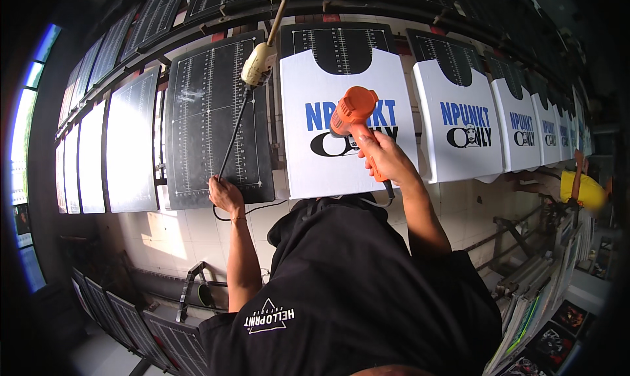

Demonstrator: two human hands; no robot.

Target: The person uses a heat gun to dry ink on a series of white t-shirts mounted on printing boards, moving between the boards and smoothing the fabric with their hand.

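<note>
While the right hand (387, 158) is wrapped tight around the grip of an orange heat gun (354, 117), its nozzle end points at the white shirt (328, 159) stretched over the board straight ahead, just over the blue and black print at the shirt's middle; the gun's dark cord (388, 191) hangs from below the hand; the left hand (225, 193) rests on the lower edge of a bare black board (197, 133) next to that shirt on the left, its fingers curled around the lower end of a thin dark rod (233, 136); the rod slants up to a cream-coloured box-shaped fitting (259, 64) hanging on a pale pole just above the gap between the two boards; the black board carries white ruler lines and a cross of guide lines; to the right, a row of further white shirts (459, 130) on boards bears the same blue lettering above a black emblem, shrinking toward the rim; to the left, pale blank panels (131, 146) stand side by side; stacked coloured printed sheets (531, 317) lie at lower right; someone in a yellow top (581, 189) is at the far right.
</note>
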